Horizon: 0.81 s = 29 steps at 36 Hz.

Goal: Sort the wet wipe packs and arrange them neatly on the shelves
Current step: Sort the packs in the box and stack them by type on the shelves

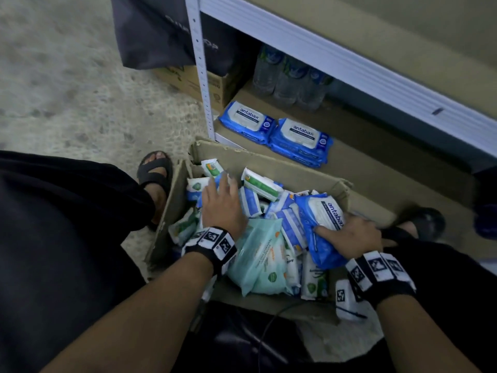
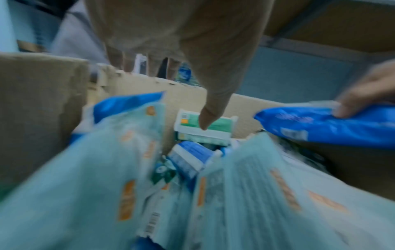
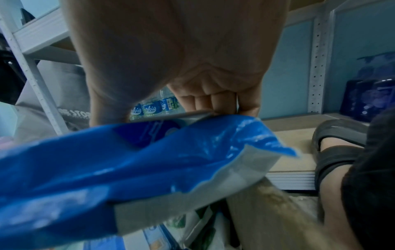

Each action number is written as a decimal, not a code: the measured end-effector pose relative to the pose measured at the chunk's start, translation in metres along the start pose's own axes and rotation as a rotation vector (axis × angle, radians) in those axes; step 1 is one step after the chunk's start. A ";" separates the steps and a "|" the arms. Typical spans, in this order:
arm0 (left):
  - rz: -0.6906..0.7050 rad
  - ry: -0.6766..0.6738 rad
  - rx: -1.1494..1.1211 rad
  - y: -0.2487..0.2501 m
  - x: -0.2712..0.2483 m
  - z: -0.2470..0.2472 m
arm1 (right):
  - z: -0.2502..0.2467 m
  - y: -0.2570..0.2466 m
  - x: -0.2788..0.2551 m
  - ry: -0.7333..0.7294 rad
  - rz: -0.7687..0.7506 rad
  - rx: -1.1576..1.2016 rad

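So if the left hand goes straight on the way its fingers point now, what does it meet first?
Probably the small white and green pack leaning at the far wall of the cardboard box; the left hand has its fingers almost on it. Depth is unclear.

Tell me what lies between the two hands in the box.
Head view: between the left hand and the right hand, which grips a blue pack, lie loose wipe packs, among them a pale green pack.

1. Water bottles (image 1: 291, 76) – shrink-wrapped, standing at the back of the bottom level.
2. Dark bag (image 1: 161, 33) hanging over a cardboard carton (image 1: 193, 82).
3. Black sandals (image 1: 156, 170) – on speckled concrete floor (image 1: 67, 90).
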<state>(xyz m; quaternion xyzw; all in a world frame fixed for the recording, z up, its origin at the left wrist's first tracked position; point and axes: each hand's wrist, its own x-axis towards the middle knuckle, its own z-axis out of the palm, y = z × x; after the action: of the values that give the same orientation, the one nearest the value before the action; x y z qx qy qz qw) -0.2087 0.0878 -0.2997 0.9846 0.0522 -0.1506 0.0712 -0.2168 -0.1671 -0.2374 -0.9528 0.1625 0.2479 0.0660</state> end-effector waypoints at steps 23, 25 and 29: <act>-0.144 -0.524 -0.254 0.068 -0.016 0.050 | 0.000 0.049 -0.003 0.124 -0.021 0.516; -0.089 -0.541 -0.226 0.060 -0.014 0.045 | -0.001 0.047 -0.003 0.109 -0.026 0.487; -0.044 -0.532 -0.158 0.045 -0.009 0.029 | 0.006 0.047 0.003 0.115 -0.004 0.481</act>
<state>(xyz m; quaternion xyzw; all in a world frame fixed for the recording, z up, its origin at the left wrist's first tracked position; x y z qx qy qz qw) -0.2199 0.0388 -0.3189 0.9006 0.0646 -0.4007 0.1559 -0.2328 -0.2106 -0.2465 -0.9224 0.2186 0.1474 0.2823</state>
